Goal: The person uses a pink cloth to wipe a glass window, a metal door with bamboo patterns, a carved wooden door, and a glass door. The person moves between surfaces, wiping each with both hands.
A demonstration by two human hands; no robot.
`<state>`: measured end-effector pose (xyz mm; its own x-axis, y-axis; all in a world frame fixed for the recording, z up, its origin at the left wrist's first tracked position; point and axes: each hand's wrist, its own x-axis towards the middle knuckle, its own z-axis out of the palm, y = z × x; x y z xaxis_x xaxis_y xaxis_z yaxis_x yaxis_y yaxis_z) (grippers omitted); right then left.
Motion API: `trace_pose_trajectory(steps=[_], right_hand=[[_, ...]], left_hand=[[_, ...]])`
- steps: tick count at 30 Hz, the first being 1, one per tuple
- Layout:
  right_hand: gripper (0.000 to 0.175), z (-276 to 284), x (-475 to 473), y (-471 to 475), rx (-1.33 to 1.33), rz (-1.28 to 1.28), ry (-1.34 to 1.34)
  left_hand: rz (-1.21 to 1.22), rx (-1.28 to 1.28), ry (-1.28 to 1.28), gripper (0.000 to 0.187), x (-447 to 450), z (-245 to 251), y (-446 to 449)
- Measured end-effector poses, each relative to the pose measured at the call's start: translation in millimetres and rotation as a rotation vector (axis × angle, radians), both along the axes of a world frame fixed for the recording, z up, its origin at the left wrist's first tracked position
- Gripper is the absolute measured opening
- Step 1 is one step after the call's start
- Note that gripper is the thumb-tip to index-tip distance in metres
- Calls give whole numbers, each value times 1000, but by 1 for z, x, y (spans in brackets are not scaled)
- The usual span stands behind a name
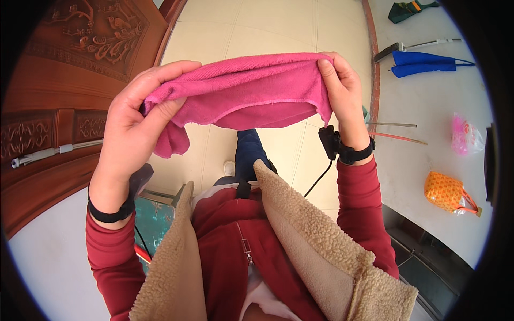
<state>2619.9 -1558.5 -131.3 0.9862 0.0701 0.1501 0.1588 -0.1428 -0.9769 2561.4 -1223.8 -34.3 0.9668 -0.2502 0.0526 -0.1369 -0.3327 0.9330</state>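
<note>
A pink towelling cloth [249,88] is stretched crosswise in front of me, its upper edge gathered in a thick fold. My left hand [138,112] grips its left end, thumb in front and fingers over the top. At the other end, my right hand [343,88] pinches the upper corner between thumb and fingers. The lower part of the cloth hangs loose, and a rounded flap droops under my left hand. Some fingers of both hands are hidden behind the fabric. A black device with a cable [330,142] is strapped to my right wrist.
A carved wooden door [92,40] stands on the left, with a metal pole [60,150] across it. On the white wall at right hang a blue bag [423,64], a pink plastic bag [461,136] and an orange patterned bag [443,190]. Pale tiles [273,28] cover the floor.
</note>
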Motion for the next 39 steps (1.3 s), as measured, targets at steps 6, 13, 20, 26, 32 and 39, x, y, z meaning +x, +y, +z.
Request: trace_pose_trajectory(steps=[6, 13, 20, 26, 32, 39], right_hand=[[18, 7, 125, 27, 154, 245, 261], [46, 34, 253, 63, 81, 651, 119], [42, 82, 378, 167, -256, 809, -283], [43, 175, 406, 299, -228, 675, -628], [36, 293, 419, 426, -259, 722, -960], [26, 395, 418, 562, -374, 367, -1233]], left_hand=[[107, -101, 122, 36, 102, 9, 36], [249, -260, 268, 40, 190, 30, 87], [310, 143, 115, 53, 215, 81, 168], [493, 352, -161, 43, 202, 156, 246], [708, 767, -391, 25, 181, 238, 338], [1250, 1402, -859, 18, 166, 300, 412]])
